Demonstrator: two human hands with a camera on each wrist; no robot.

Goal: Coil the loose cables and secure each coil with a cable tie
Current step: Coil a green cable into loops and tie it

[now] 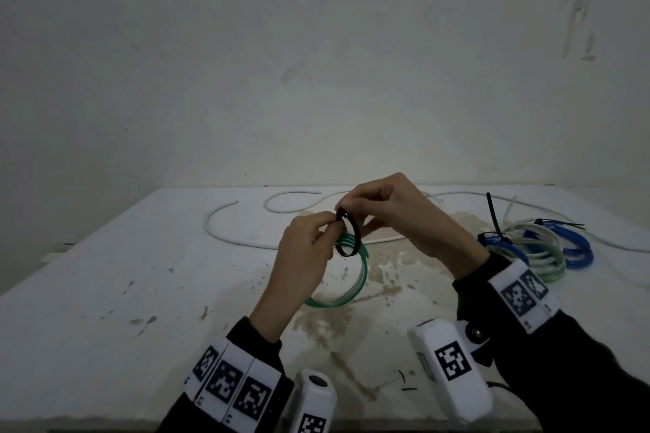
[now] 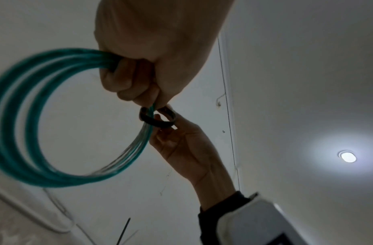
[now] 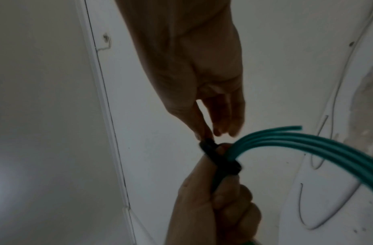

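A green cable coil (image 1: 355,281) hangs over the white table (image 1: 140,274), and my left hand (image 1: 329,227) grips its upper strands. A black cable tie (image 1: 349,235) is looped loosely around those strands. My right hand (image 1: 344,205) pinches the top of the tie between thumb and forefinger. In the left wrist view my left hand (image 2: 139,92) curls around the green coil (image 2: 24,116), with the tie loop (image 2: 158,119) just beyond it. In the right wrist view my right hand (image 3: 205,137) pinches the tie (image 3: 221,160) beside the green strands (image 3: 296,144).
A loose white cable (image 1: 242,239) snakes across the far side of the table. At the right lie tied blue and pale coils (image 1: 541,250) with a black tie tail (image 1: 493,214) sticking up. Small black tie offcuts (image 1: 404,381) lie near the front edge. A wall stands behind.
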